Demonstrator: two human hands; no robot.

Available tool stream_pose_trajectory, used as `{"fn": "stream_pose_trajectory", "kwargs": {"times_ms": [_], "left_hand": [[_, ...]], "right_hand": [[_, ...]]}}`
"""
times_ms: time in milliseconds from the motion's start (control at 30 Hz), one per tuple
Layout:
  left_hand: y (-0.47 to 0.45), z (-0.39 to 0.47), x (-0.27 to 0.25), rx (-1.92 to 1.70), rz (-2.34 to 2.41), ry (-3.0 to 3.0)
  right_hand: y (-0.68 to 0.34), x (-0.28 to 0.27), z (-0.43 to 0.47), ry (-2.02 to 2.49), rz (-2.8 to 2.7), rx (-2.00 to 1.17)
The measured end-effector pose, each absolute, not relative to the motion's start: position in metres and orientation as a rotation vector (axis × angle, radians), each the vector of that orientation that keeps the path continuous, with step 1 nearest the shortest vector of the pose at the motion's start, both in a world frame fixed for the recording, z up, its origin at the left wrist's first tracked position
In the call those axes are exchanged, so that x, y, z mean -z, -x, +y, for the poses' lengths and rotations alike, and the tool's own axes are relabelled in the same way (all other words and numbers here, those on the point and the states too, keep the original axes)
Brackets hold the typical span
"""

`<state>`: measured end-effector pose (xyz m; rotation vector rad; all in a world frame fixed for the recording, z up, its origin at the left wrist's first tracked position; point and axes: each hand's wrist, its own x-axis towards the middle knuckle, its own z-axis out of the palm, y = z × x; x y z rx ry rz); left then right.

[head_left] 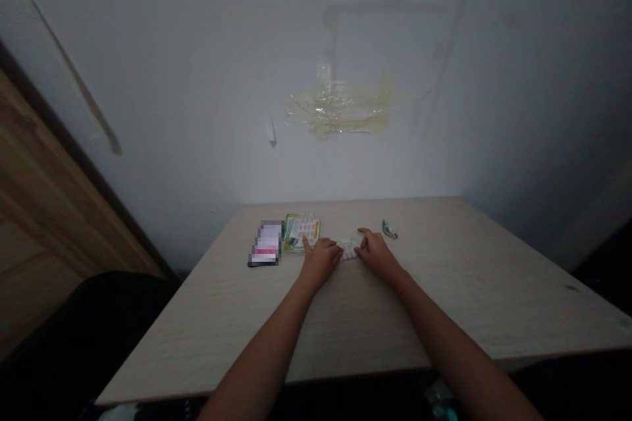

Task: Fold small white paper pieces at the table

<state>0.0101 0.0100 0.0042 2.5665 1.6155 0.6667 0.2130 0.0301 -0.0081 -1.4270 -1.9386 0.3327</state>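
The small printed piece (349, 249) on the table (365, 322) is contacted at opposite edges by the fingers of the left hand (320, 258) and right hand (378, 254), apparently for steadiness, though whether either grip is closed cannot be told.

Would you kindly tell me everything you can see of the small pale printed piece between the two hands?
The small pale printed piece looks thin, perhaps paper or plastic film, with greenish and reddish marks too blurred to read. It appears roughly flat, on or just above the table. The left hand meets its left end, the right hand's fingertips its right.
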Motion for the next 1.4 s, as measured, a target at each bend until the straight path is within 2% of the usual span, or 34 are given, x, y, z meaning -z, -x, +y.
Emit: {"fn": "stream_pose_trajectory", "kwargs": {"times_ms": [300,733,1400], "left_hand": [[-0.008,0.009,-0.008,-0.625,1.601,-2.544],[-0.014,0.001,-0.017,-0.632,1.401,-2.484],[-0.007,0.004,-0.018,-0.579,1.452,-2.471]], "right_hand": [[-0.215,0.004,0.027,1.23,-2.093,-0.299],[-0.226,0.004,0.033,1.519,-2.075,-0.235],[-0.225,0.005,0.029,1.504,-2.17,-0.292]]}}
